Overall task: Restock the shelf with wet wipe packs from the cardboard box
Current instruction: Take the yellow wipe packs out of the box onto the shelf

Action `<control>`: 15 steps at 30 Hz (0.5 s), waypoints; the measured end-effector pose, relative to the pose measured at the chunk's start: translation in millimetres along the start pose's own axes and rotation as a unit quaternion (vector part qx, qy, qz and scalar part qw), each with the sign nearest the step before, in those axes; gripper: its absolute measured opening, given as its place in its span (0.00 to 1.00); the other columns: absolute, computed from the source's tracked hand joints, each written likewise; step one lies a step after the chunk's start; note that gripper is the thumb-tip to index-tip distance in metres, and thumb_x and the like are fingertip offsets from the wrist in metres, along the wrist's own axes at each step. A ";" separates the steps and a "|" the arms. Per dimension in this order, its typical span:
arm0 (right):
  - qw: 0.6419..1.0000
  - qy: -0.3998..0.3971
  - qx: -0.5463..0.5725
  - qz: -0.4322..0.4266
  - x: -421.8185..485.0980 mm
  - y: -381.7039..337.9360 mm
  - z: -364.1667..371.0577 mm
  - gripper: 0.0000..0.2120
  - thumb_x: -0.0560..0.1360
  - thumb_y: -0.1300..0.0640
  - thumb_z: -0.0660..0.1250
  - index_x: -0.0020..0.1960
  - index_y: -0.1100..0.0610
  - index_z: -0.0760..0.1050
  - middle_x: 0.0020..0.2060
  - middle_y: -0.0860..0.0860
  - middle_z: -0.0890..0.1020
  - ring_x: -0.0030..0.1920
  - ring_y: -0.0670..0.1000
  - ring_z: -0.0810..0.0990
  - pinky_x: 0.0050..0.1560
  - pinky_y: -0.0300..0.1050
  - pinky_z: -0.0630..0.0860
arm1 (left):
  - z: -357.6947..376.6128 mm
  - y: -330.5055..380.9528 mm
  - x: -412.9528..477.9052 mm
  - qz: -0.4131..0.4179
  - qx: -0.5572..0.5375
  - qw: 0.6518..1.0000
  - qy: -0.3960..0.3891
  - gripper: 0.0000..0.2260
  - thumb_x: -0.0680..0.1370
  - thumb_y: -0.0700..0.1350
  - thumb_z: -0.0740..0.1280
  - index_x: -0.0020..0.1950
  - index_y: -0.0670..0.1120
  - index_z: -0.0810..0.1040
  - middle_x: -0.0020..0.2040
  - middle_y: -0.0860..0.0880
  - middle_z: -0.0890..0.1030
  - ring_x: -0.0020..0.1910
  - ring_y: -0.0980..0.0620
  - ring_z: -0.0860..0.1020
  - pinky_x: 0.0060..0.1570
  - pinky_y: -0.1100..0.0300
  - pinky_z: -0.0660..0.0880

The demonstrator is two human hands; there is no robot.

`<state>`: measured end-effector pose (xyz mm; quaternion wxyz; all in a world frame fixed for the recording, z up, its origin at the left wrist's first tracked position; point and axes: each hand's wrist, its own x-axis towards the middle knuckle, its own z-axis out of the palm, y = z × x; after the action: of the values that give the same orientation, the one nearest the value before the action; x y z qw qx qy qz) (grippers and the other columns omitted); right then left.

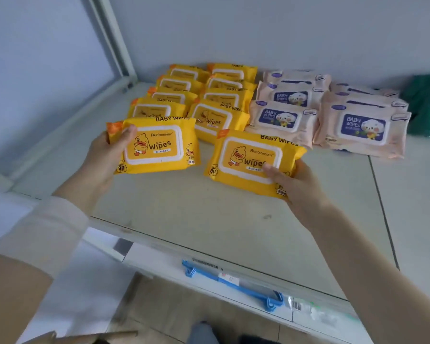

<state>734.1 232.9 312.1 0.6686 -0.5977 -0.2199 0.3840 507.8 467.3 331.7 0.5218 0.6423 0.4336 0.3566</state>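
My left hand (107, 157) grips a yellow duck-print wipe pack (157, 145) by its left end, thumb on top, just in front of the left yellow row. My right hand (293, 182) holds a second yellow wipe pack (248, 160) by its lower right corner, in front of the right yellow row. Both packs hover low over the grey shelf (184, 207). Behind them two rows of yellow packs (209, 95) overlap toward the back wall. The cardboard box shows only as a corner (60, 337) at the bottom left.
Two rows of pink baby wipe packs (328, 115) lie to the right of the yellow ones. A green package (427, 105) sits at the far right. A blue price-tag holder (233, 284) hangs on the shelf's front edge. A white upright post (114, 38) stands at back left.
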 end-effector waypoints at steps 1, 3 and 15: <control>1.000 0.003 0.003 0.002 11.6 1.3 13.5 0.18 0.71 0.59 0.69 0.60 0.53 0.72 0.54 0.51 0.82 0.53 0.52 0.81 0.53 0.51 0.78 | -9.3 -3.2 13.0 -0.001 0.002 1.000 -0.002 0.06 0.76 0.54 0.64 0.45 0.55 0.78 0.38 0.61 0.84 0.38 0.60 0.83 0.42 0.57 0.76; 1.000 0.019 0.001 -0.004 31.7 5.0 37.4 0.19 0.71 0.58 0.69 0.60 0.52 0.71 0.53 0.50 0.82 0.53 0.52 0.81 0.53 0.51 0.78 | -23.0 -9.6 39.8 -0.004 0.011 0.999 -0.030 0.06 0.76 0.53 0.64 0.46 0.54 0.78 0.38 0.60 0.84 0.38 0.61 0.83 0.43 0.57 0.76; 0.894 0.270 -0.358 -0.016 78.7 40.7 114.1 0.34 0.64 0.39 0.72 0.63 0.57 0.69 0.56 0.53 0.72 0.58 0.54 0.73 0.57 0.52 0.74 | -36.7 -46.5 126.7 0.009 0.141 0.989 -0.048 0.25 0.74 0.53 0.68 0.66 0.45 0.66 0.56 0.51 0.75 0.52 0.53 0.76 0.48 0.64 0.72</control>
<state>685.9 365.5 281.2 0.4490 -0.8737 -0.1627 0.0926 512.7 601.9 294.3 0.4431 0.7298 0.4480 0.2653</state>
